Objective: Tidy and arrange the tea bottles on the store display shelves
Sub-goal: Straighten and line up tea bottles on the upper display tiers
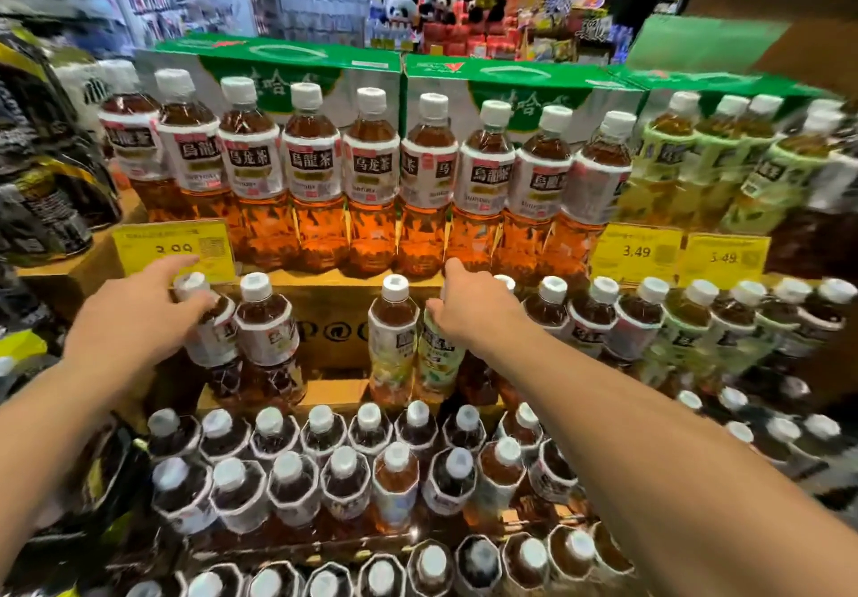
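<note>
On the middle shelf my left hand [139, 313] grips the neck of a tilted brown tea bottle with a white label [211, 336], next to an upright one like it [267, 332]. My right hand [469, 308] holds the top of a green-labelled tea bottle [438, 355], its cap hidden under my fingers; a second green-labelled bottle [393, 332] stands just left of it. A wide gap of bare wooden shelf [329, 318] lies between the two pairs. A full row of amber oolong bottles [371, 178] lines the top shelf.
More white-capped bottles [325, 471] fill the lower tiers in front of me, and others run to the right on the middle shelf [673, 318]. Yellow price tags [176, 248] hang on the top shelf edge. Green-topped cartons [288, 62] stand behind. Dark bags [42, 188] crowd the left.
</note>
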{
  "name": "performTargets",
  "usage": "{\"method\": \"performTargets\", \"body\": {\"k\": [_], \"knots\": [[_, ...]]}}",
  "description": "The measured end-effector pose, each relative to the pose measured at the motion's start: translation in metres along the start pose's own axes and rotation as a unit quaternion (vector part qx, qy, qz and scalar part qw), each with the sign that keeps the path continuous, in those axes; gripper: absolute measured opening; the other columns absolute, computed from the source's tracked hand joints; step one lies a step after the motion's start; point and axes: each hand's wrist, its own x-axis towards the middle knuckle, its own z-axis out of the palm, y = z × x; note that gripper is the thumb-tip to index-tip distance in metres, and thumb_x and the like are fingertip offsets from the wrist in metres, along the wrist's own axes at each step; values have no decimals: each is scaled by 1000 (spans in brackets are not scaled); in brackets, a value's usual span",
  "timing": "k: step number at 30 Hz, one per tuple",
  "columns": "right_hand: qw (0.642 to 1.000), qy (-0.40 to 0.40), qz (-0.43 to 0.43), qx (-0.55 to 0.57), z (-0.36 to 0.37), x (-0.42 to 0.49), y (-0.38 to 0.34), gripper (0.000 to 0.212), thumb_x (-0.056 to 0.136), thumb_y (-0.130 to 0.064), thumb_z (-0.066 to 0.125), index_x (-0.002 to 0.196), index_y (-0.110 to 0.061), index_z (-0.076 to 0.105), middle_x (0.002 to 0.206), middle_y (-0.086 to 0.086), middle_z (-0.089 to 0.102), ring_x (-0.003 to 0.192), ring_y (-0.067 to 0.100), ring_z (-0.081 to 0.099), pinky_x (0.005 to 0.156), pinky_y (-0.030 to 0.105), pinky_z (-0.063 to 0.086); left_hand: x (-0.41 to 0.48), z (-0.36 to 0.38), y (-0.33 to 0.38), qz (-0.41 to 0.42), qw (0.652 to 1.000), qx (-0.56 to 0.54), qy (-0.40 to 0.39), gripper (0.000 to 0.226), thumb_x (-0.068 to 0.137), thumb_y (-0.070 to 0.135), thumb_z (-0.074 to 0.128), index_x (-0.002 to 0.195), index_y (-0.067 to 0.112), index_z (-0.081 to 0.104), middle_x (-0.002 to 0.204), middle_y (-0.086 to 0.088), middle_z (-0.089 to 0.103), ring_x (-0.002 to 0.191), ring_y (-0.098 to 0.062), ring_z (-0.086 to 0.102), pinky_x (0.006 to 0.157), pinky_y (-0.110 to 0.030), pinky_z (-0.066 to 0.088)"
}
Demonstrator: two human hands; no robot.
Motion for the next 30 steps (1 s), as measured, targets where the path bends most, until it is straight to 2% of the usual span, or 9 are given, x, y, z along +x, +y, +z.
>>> {"method": "performTargets", "body": {"k": [2,5,10,11,13,17,21,25,30], "knots": [[1000,-3,2,6,-2,-5,-1,38,100,-39,54,126,-15,41,108,10,63,90,31,57,66,40,46,-4,-5,4,6,999,-15,45,43,86,54,56,126,36,54,72,-6,65,77,-40,64,65,-44,53],[1000,2,-3,21,-10,-20,-1,38,99,-38,55,126,-14,42,107,11,63,95,34,60,69,42,51,-18,-17,21,33,993,-73,85,41,79,57,47,112,33,54,60,-2,55,68,-39,59,64,-50,53],[998,37,3,51,-38,-54,6,38,99,-36,55,128,-15,42,112,14,63,102,38,61,74,44,53,-70,-31,96,169,970,-157,76,9,83,43,54,80,36,60,59,8,52,60,-28,55,54,-34,42],[997,44,6,62,-43,-61,9,41,99,-37,55,130,-15,41,113,15,63,102,39,61,75,45,53,-82,-28,114,196,966,-158,53,4,85,39,60,86,36,63,62,6,56,59,-25,56,53,-30,40],[995,52,15,89,-52,-76,19,40,99,-36,56,128,-14,41,114,17,63,102,39,61,73,44,51,-104,-13,149,257,953,-160,-29,25,84,34,72,107,27,66,81,3,66,68,-17,58,57,-29,43],[990,70,41,114,-65,-104,47,39,97,-40,58,122,-14,43,119,19,62,108,41,59,76,43,47,-145,24,222,321,908,-206,-172,78,73,45,78,140,27,43,121,9,56,104,-13,54,92,-38,46],[989,70,55,121,-70,-125,93,36,97,-37,56,121,-12,46,115,19,64,107,41,60,70,38,41,-171,52,275,284,897,-261,-217,80,68,39,73,141,30,40,109,2,66,76,-17,58,67,-33,42],[990,46,83,109,-71,-131,149,42,97,-37,56,129,-12,45,113,18,65,104,39,62,69,37,44,-176,78,316,317,881,-227,-266,80,67,45,75,139,33,43,118,3,68,95,-17,64,80,-33,49],[987,34,100,124,-81,-118,217,43,98,-40,56,129,-12,45,114,18,64,100,37,62,66,36,44,-166,92,384,368,857,-181,-311,91,47,71,61,132,39,52,117,13,66,103,-10,62,85,-28,48]]}}
